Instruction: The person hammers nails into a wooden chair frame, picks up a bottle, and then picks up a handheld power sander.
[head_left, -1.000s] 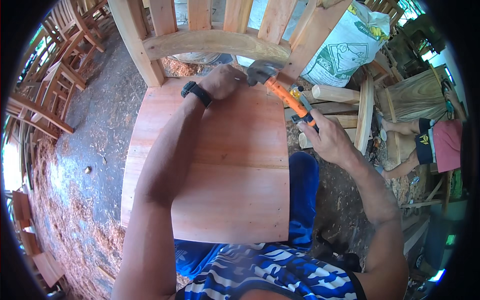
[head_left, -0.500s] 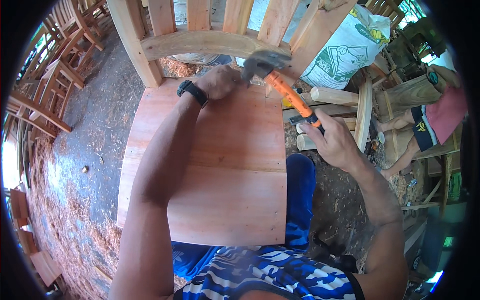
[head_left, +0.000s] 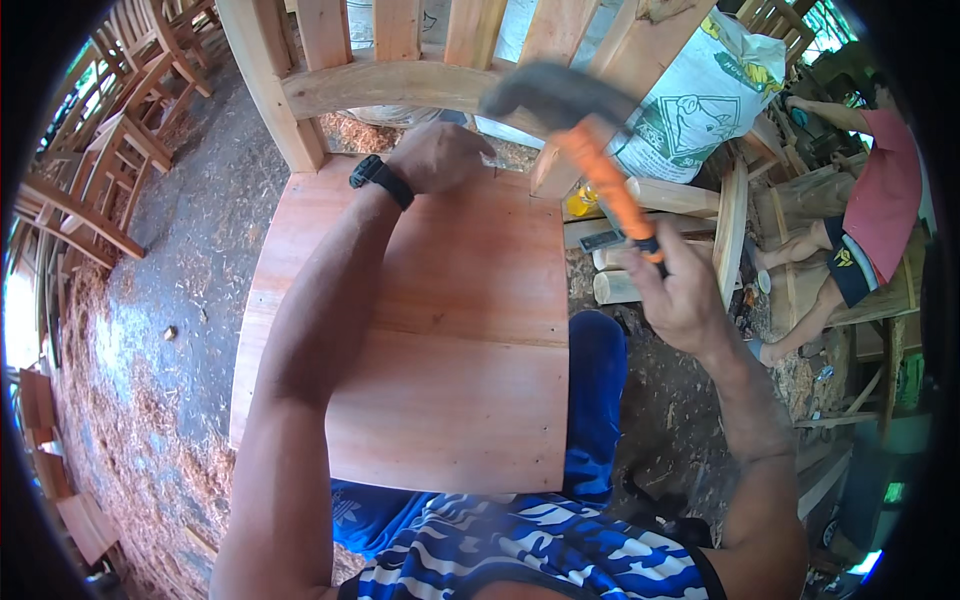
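A wooden chair with a slatted back [head_left: 395, 90] stands before me, its pale reddish seat board [head_left: 450, 400] above my knees. My right hand [head_left: 685, 290] is closed round the orange handle of a claw hammer [head_left: 605, 180]. The dark hammer head, blurred by motion, is raised near the right back post. At the rear edge of the seat is my left hand [head_left: 440, 160], with a black watch on its wrist. Its fingers are closed and pinched together toward the right; what they hold, if anything, is too small to make out. Small dark nail marks dot the seat's edges.
Several wooden chairs [head_left: 130, 140] stand at the far left, over a floor strewn with shavings [head_left: 140, 480]. A white printed sack [head_left: 690, 110] and cut timber [head_left: 670, 195] lie to the right. Beyond, another person in a red shirt [head_left: 885, 200] sits on planks.
The hammer has swung up and to the right, away from my left hand. My left hand stays at the seat's rear edge. The other person's arm now reaches farther forward.
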